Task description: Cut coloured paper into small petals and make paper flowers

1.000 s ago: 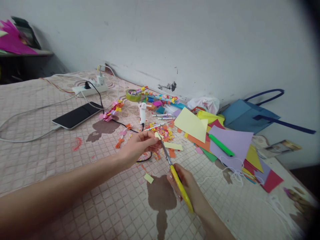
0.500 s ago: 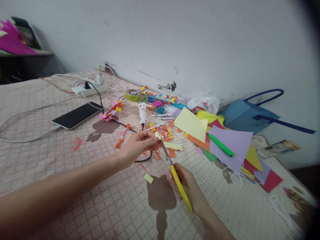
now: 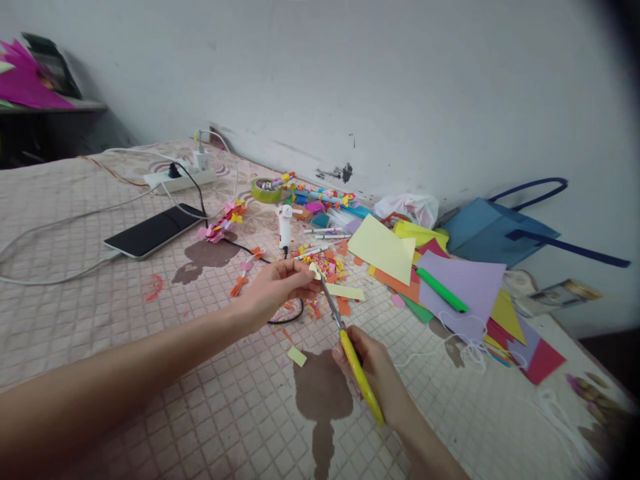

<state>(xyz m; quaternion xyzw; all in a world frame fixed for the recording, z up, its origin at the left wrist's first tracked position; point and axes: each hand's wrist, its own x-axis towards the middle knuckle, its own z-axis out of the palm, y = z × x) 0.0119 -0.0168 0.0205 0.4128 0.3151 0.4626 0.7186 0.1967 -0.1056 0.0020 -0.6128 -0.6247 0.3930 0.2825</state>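
Observation:
My left hand [image 3: 277,288] pinches a small pale yellow paper piece [image 3: 315,271] between thumb and fingers above the patterned cloth. My right hand [image 3: 376,373] grips yellow-handled scissors [image 3: 350,353], whose metal blades point up to the paper piece and meet it at its edge. A pile of small coloured paper scraps [image 3: 327,267] lies just behind the paper. A pale yellow strip [image 3: 346,292] lies flat to the right of the blades. Another small yellow offcut [image 3: 297,356] rests on the cloth below my left hand.
Coloured paper sheets [image 3: 465,283] with a green marker [image 3: 442,290] spread to the right, a blue bag [image 3: 493,230] behind them. A tablet [image 3: 155,231], power strip [image 3: 180,178] and cables lie at left. Tape roll [image 3: 266,191], pens and a small white tool [image 3: 285,225] stand near the wall.
Both hands and the scissors have shifted up very slightly; the blades stay at the paper piece. Nothing else moved.

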